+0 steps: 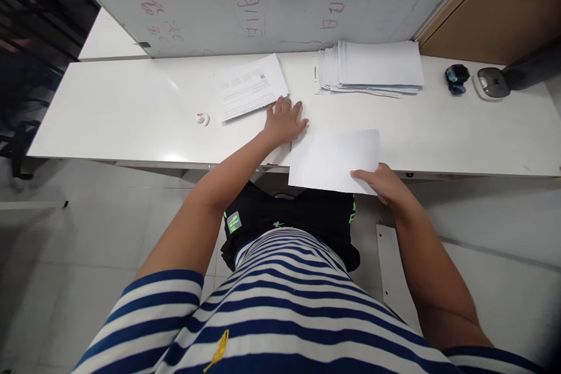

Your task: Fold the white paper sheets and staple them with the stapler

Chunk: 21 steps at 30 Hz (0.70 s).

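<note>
The right hand (pixel 380 182) holds a blank white sheet of paper (pixel 333 159) by its near right corner, the thumb lying flat on top and the other fingers out of sight beneath, so the corner is pinched between them. The sheet lies at the near edge of the bench (pixel 118 111), its near side jutting out past that edge above the person's black shorts (pixel 293 210).

The left hand (pixel 286 121) is palm down over the bench, left of and beyond the sheet, with its fingers spread apart and nothing gripped. Its fingertips reach the near right corner of a stack of printed sheets (pixel 249 89); whether they press on it cannot be told. This stack lies at a slant, printed side up.

Left of it is a small white curled object (pixel 203 118). At the far side, right of the printed stack, sits a thicker, uneven pile of papers (pixel 379 64). Farther right are a dark wristwatch (pixel 457 79) and, just beside it, a rounded white-and-grey device (pixel 492 83). A whiteboard (pixel 289 0) with red handwriting stands along the far edge, beside a brown panel (pixel 491 6).
</note>
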Tool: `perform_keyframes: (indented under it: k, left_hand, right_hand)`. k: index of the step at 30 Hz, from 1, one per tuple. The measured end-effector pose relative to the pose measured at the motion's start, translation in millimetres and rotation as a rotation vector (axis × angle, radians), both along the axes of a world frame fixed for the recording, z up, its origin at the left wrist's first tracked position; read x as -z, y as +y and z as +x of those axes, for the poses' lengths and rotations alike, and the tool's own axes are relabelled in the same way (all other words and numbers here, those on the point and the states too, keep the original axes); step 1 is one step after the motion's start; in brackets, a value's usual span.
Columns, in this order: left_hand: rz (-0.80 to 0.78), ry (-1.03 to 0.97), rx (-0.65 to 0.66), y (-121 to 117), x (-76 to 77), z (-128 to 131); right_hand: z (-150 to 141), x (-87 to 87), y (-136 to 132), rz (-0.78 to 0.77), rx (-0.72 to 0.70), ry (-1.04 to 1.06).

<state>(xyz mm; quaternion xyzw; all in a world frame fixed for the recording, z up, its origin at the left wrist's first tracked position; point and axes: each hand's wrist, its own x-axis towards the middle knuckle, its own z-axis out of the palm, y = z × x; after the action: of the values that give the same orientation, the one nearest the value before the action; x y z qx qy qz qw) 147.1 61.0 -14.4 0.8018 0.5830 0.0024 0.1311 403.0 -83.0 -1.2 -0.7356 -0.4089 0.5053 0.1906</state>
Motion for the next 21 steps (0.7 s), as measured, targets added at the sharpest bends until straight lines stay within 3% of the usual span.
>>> perform_keyframes:
  k: [11,21]
  left_hand:
    - [-0.078,-0.166,-0.001,5,-4.4,-12]
    - [-0.084,-0.439,-0.07,5,-10.1,-21]
  right_hand:
    - [-1,-4.3,-3,-0.102,0.023,-0.09]
    - [12,-4.1,-22,0.043,0.124,-0.017]
